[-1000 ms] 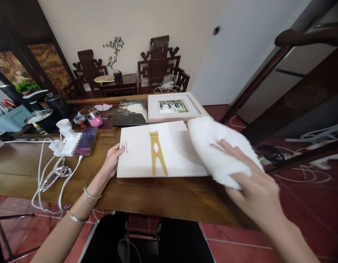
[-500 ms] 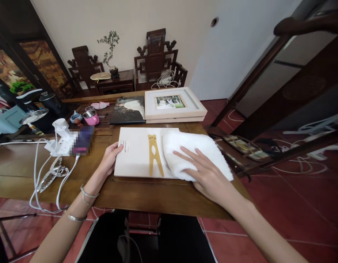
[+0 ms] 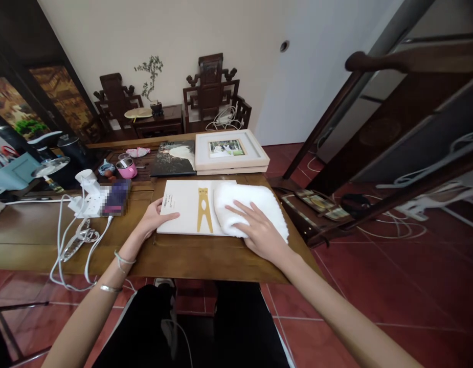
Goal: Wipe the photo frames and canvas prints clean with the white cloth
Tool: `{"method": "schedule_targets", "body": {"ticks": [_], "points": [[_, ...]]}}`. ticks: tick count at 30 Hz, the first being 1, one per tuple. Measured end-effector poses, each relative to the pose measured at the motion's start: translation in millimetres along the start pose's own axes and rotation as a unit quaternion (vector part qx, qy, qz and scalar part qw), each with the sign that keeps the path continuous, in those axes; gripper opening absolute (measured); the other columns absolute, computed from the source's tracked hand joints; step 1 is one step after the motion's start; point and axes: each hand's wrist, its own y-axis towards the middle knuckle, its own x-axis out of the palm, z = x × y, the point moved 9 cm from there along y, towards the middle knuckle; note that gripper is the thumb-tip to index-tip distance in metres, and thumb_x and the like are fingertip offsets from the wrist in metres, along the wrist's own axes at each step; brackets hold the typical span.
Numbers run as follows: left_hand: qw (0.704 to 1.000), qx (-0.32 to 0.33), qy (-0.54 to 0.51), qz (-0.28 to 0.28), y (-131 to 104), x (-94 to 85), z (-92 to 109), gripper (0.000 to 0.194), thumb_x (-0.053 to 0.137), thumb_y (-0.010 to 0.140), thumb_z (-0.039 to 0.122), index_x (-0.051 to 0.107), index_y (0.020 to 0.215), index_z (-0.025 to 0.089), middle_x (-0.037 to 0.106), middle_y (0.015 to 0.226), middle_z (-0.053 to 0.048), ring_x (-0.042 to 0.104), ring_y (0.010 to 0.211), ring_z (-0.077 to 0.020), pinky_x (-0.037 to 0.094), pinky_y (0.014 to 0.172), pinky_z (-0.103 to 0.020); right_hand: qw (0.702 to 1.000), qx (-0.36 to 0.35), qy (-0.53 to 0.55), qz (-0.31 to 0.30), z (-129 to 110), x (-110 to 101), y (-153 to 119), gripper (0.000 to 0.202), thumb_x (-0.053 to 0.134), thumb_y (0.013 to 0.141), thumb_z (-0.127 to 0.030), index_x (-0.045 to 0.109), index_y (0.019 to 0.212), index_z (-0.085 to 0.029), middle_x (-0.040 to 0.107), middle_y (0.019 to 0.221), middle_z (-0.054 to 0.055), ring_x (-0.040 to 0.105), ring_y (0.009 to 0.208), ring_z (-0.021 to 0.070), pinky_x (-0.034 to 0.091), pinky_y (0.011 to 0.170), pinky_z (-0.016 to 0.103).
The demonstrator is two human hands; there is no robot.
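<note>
A pale flat board [image 3: 184,204] with small dark print and a yellow stand-shaped piece [image 3: 204,210] lies on the wooden table. My left hand [image 3: 155,219] grips its left edge, thumb over the top and fingers at the side. On the board's right part rests a white fluffy cloth [image 3: 251,204], which also reaches past the board's edge. My right hand [image 3: 259,230] lies flat on this cloth with fingers spread. What the cloth covers is hidden.
Behind the board are a white-framed photo [image 3: 232,151] and a dark picture panel [image 3: 173,158]. To the left are a pink cup [image 3: 127,167], a power strip [image 3: 91,202] with white cables, and a clear hair clip [image 3: 80,237]. Dark wooden furniture stands at the right.
The view has shifted. My left thumb now reaches further over the board's surface. My right hand remains spread on the cloth.
</note>
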Motion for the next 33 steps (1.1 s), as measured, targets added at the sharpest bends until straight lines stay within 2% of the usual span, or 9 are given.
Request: {"method": "schedule_targets", "body": {"ticks": [2,6,13,18,22,25,28,30,33], "points": [[0.995,0.016,0.091,0.028,0,-7.3,4,0.075,0.086,0.056,0.039,0.058,0.119,0.011,0.069,0.116,-0.016,0.068,0.102,-0.0274,0.056,0.088,-0.039,1.000,0.003,0.002,-0.006,1,1,0,0.050,0.041,0.060,0.009,0.067,0.095,-0.015,0.051,0.140,0.015,0.030,0.138,0.0323,0.030,0.107,0.064],[0.980,0.036,0.181,0.076,-3,-16.1,14,0.068,0.086,0.053,0.039,0.063,0.110,0.009,0.070,0.112,-0.017,0.068,0.101,-0.0293,0.055,0.089,-0.039,1.000,0.014,0.023,-0.015,6,5,3,0.053,0.042,0.060,0.009,0.068,0.097,-0.018,0.051,0.140,0.012,0.030,0.139,0.0306,0.028,0.108,0.063],[0.940,0.084,0.309,0.120,-18,-12.3,30,0.042,0.076,0.065,0.044,0.071,0.096,0.016,0.075,0.093,-0.008,0.069,0.089,-0.0303,0.053,0.081,-0.039,0.998,0.012,0.054,-0.036,11,10,9,0.059,0.039,0.056,0.009,0.067,0.101,-0.018,0.051,0.141,0.012,0.029,0.139,0.0286,0.025,0.109,0.063],[0.915,0.121,0.358,0.141,-23,-9.4,28,0.051,0.073,0.070,0.046,0.069,0.107,0.011,0.071,0.102,-0.015,0.065,0.098,-0.0340,0.047,0.091,-0.047,0.998,0.013,0.048,-0.046,10,13,8,0.058,0.039,0.057,0.009,0.067,0.101,-0.017,0.050,0.141,0.013,0.026,0.141,0.0286,0.023,0.109,0.065],[0.904,0.171,0.377,0.110,-22,0.2,22,0.048,0.064,0.079,0.041,0.064,0.116,0.012,0.059,0.129,-0.018,0.051,0.124,-0.0332,0.037,0.106,-0.048,0.997,0.010,0.043,-0.065,13,13,9,0.057,0.040,0.057,0.008,0.068,0.100,-0.017,0.050,0.141,0.013,0.027,0.140,0.0300,0.024,0.109,0.063],[0.899,0.210,0.380,0.048,-18,10.4,15,0.046,0.053,0.087,0.039,0.057,0.127,0.016,0.041,0.148,-0.014,0.031,0.141,-0.0289,0.028,0.113,-0.047,0.995,0.009,0.048,-0.089,24,13,19,0.057,0.042,0.058,0.007,0.067,0.101,-0.019,0.050,0.141,0.011,0.032,0.138,0.0291,0.028,0.109,0.060],[0.897,0.237,0.374,-0.015,-12,17.7,10,0.050,0.043,0.092,0.041,0.049,0.135,0.016,0.031,0.154,-0.014,0.014,0.147,-0.0276,0.021,0.116,-0.049,0.993,0.023,0.052,-0.107,41,19,36,0.058,0.043,0.059,0.006,0.066,0.106,-0.019,0.045,0.145,0.012,0.029,0.139,0.0300,0.030,0.109,0.058],[0.898,0.234,0.370,-0.040,-6,19.7,7,0.050,0.042,0.092,0.040,0.047,0.135,0.015,0.029,0.155,-0.015,0.011,0.147,-0.0280,0.020,0.116,-0.049,0.991,0.036,0.050,-0.115,51,26,48,0.058,0.044,0.061,0.005,0.066,0.109,-0.019,0.044,0.146,0.012,0.027,0.140,0.0312,0.030,0.108,0.060],[0.893,0.230,0.383,-0.048,1,23.6,7,0.051,0.043,0.090,0.037,0.045,0.137,0.015,0.031,0.154,-0.014,0.015,0.146,-0.0288,0.020,0.117,-0.050,0.991,0.048,0.043,-0.120,58,35,57,0.056,0.044,0.062,0.005,0.066,0.108,-0.018,0.047,0.144,0.013,0.028,0.140,0.0326,0.025,0.108,0.064]]}}
